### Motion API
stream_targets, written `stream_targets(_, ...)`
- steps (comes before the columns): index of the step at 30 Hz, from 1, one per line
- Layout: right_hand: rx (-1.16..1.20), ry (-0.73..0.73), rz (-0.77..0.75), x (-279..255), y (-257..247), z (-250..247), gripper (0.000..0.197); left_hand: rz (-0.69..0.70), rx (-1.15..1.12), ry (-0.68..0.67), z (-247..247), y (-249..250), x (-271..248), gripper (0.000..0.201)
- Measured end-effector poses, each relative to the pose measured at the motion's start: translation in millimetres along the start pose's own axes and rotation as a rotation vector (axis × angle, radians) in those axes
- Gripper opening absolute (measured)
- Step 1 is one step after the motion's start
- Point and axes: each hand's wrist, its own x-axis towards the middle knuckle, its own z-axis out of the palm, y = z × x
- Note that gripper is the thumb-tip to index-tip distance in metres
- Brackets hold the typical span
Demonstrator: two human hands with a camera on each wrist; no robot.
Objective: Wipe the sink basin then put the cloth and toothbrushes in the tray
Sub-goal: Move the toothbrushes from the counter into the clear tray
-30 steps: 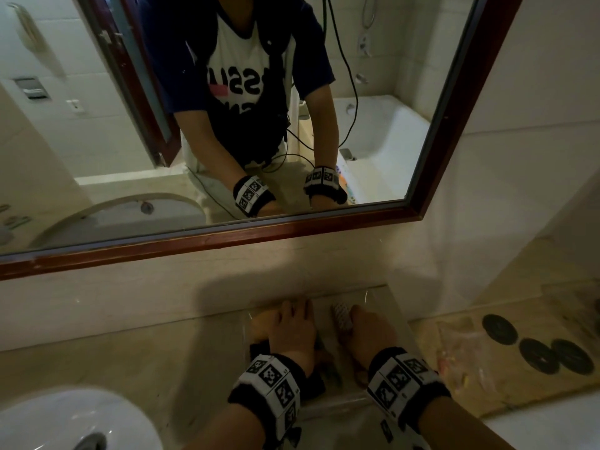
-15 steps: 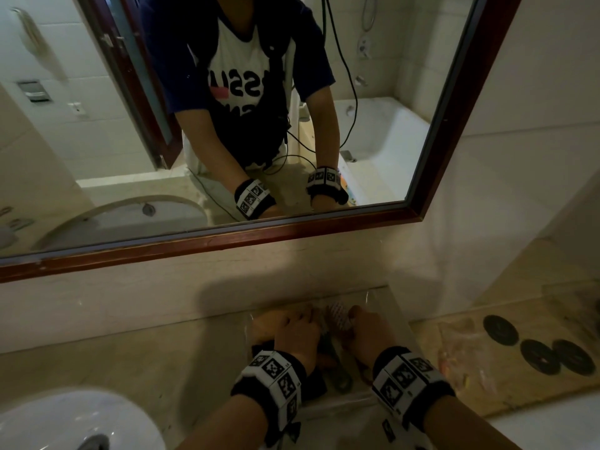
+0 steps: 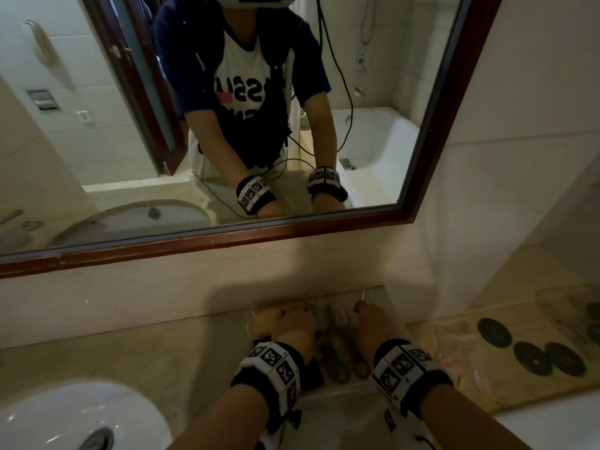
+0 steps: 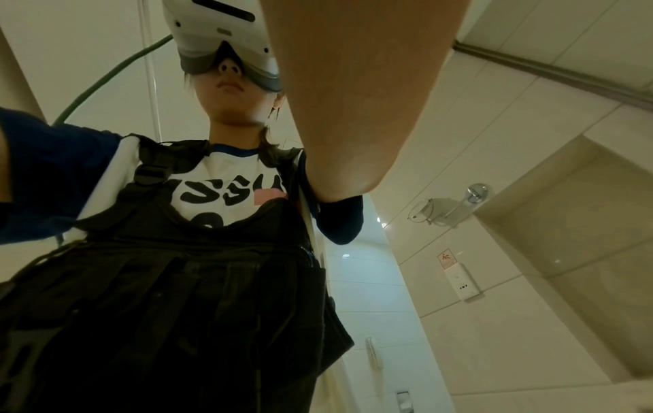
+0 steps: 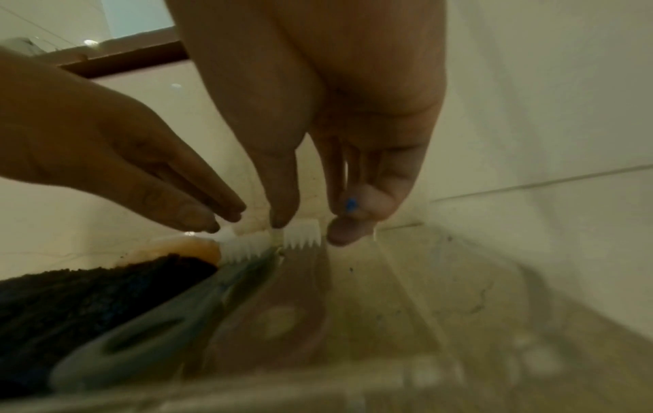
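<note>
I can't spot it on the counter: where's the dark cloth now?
In the right wrist view the dark cloth lies at the left of the clear tray, beside the green toothbrush.

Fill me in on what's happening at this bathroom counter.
A person is tidying a clear plastic tray on the beige counter beside the white sink basin. A dark cloth and two toothbrushes with white bristles, one grey-green handled, one brownish, already lie in the tray. The left hand and the right hand reach in with straight fingertips at the bristle ends, seemingly nudging the brushes into line.
</note>
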Motion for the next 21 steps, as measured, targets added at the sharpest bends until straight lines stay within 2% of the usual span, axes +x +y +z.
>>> stream_targets(2, -0.034, 0.039, -0.002, -14, -2, -11, 0.041, -0.018, -0.048, 0.080, -10, -3, -14, 0.034)
stream_targets(4, -0.045, 0.065, 0.004, -31, -6, -22, 0.040, -0.052, -0.087, 0.140, -18, -7, -30, 0.026)
stream_targets(11, -0.162, 0.128, 0.022, -100, -53, -47, 0.030, -0.036, -0.073, 0.292, -48, -45, -116, 0.034)
stream_targets(15, -0.166, 0.200, -0.050, -151, -111, -29, 0.023, -0.061, -0.138, 0.412, -51, -104, -187, 0.032)
stream_targets(21, -0.242, 0.108, -0.267, -233, -227, 43, 0.021, -0.176, -0.195, 0.489, -30, -229, -305, 0.030)
